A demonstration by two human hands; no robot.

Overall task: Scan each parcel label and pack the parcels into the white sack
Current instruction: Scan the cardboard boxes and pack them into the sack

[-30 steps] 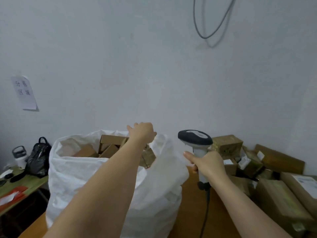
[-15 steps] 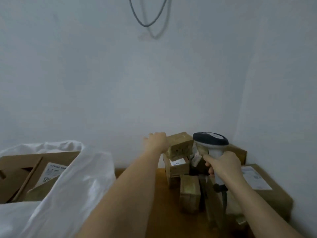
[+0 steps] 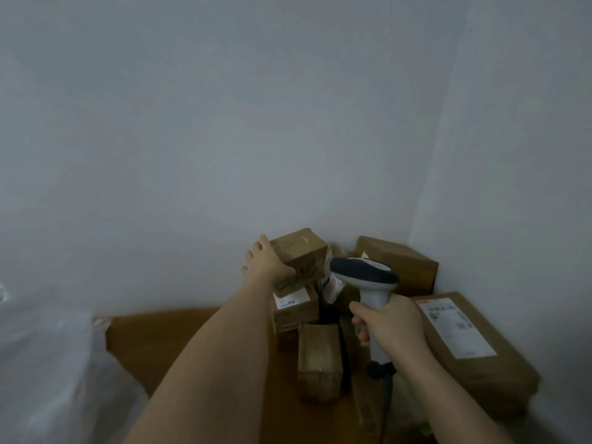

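My left hand (image 3: 267,262) reaches to the top of a heap of brown cardboard parcels in the corner and grips a small parcel (image 3: 304,251), thumb on its near face and fingers along its left side. That parcel sits on a labelled parcel (image 3: 296,310). To the right, my right hand (image 3: 389,323) grips the handle of a grey and black barcode scanner (image 3: 363,272), whose head points toward the heap. The white sack (image 3: 48,363) fills the lower left; its opening is out of frame.
More parcels lie on the wooden table (image 3: 192,331): a small one in front (image 3: 318,357), a large one with a white label at the right (image 3: 464,341), another against the back wall (image 3: 397,264). Walls close in behind and on the right. The scanner's cable (image 3: 387,398) hangs down.
The view has swung right, from the sack to the corner heap. My left hand left the sack's opening and now holds the top small parcel. My right hand kept the scanner.
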